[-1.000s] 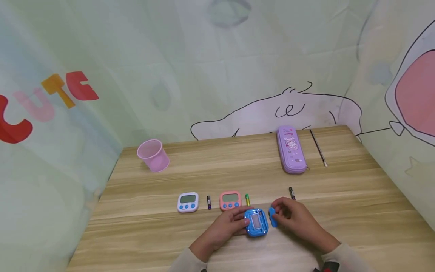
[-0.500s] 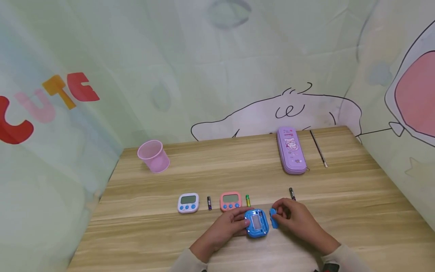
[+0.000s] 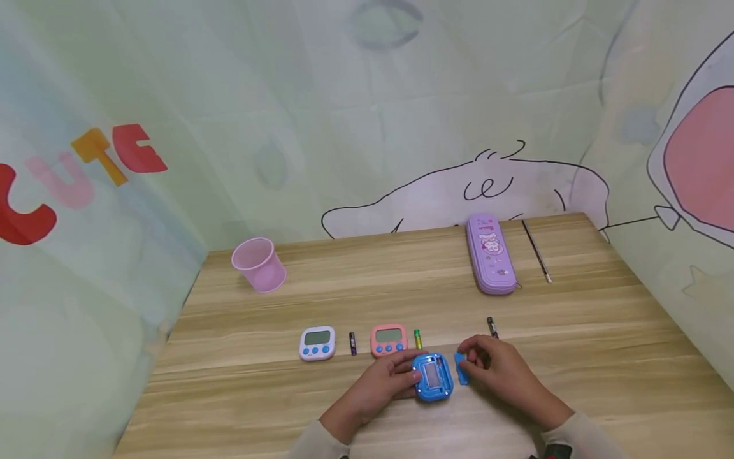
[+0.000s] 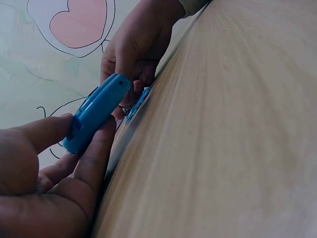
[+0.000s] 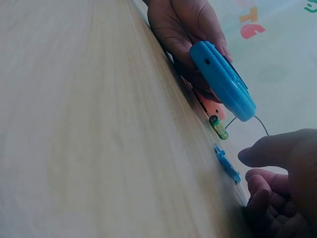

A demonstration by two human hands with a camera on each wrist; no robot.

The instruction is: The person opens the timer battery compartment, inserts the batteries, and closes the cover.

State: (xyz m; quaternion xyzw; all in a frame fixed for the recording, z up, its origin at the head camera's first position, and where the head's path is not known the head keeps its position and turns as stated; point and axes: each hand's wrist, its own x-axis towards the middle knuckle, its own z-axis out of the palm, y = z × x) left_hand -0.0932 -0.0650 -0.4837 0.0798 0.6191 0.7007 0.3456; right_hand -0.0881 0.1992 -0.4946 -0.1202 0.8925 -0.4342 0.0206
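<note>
My left hand (image 3: 381,389) grips a blue timer (image 3: 432,377), its battery compartment facing up, with the thumb on the near edge. The left wrist view shows the timer (image 4: 96,114) tilted between thumb and fingers. A small blue cover (image 3: 461,370) lies on the table just right of it. Beside this cover is my right hand (image 3: 507,373), fingers bent loosely. From the right wrist, the cover (image 5: 228,166) rests on the wood, a narrow gap separating it from the thumb and fingers. The compartment's inside is too small to read.
Behind the hands are a white timer (image 3: 317,343), a dark battery (image 3: 352,343), a pink timer (image 3: 388,339), a green battery (image 3: 418,339) and another dark battery (image 3: 492,327). Farther back stand a pink cup (image 3: 266,271), a purple case (image 3: 492,255) and a pencil (image 3: 537,251).
The small blue cover by my right fingertips shows a slightly different outline. Both hands and the blue timer keep nearly the same places.
</note>
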